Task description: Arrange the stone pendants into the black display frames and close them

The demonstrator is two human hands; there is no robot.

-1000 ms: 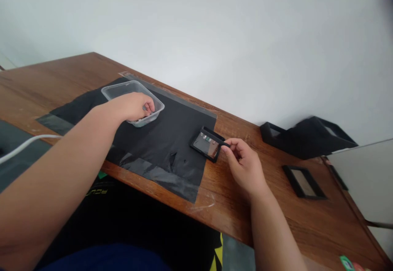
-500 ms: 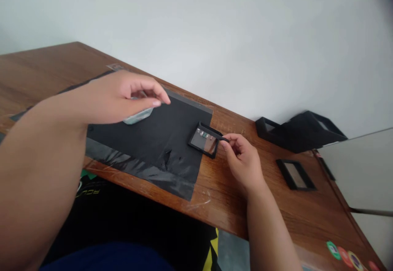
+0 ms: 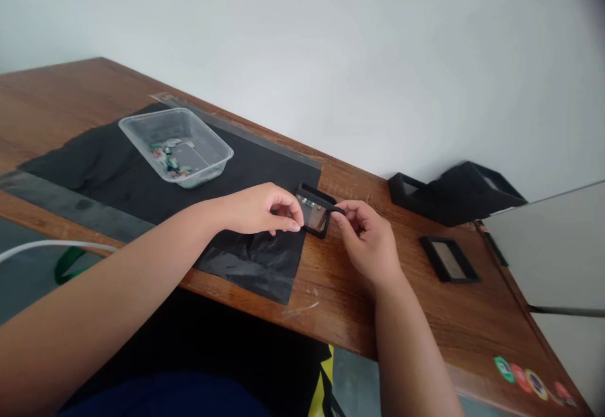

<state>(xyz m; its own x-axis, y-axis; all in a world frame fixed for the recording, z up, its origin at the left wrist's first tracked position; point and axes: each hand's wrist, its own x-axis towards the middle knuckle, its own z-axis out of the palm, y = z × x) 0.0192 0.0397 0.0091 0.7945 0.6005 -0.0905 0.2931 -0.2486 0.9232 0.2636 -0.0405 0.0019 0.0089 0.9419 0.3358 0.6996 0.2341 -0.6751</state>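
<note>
A small black-rimmed tray (image 3: 316,233) lies at the right edge of a black sheet (image 3: 265,165). Several tiny pale and greenish pieces (image 3: 308,203) show in a row inside it. Above the tray, my right hand (image 3: 368,237) pinches the end of a slim black strip-like tool (image 3: 326,203), which slants across it. My left hand (image 3: 267,209) is at the tray's left side, thumb and fingers brought together; whatever is between them is too small to see. Farther left on the sheet stands a clear plastic container (image 3: 208,137) with small green, white and reddish pieces (image 3: 171,159) in it.
Black boxes (image 3: 454,193) stand against the wall at the right. Another black-rimmed tray (image 3: 449,259) lies on the wooden table (image 3: 340,291). Round coloured stickers (image 3: 520,377) are near the table's right corner. A white cable (image 3: 51,242) hangs beyond the front edge.
My left hand has moved right and toward me, from over the plastic container to the tray's left side, uncovering the container. My right hand stays at the tray with the black tool.
</note>
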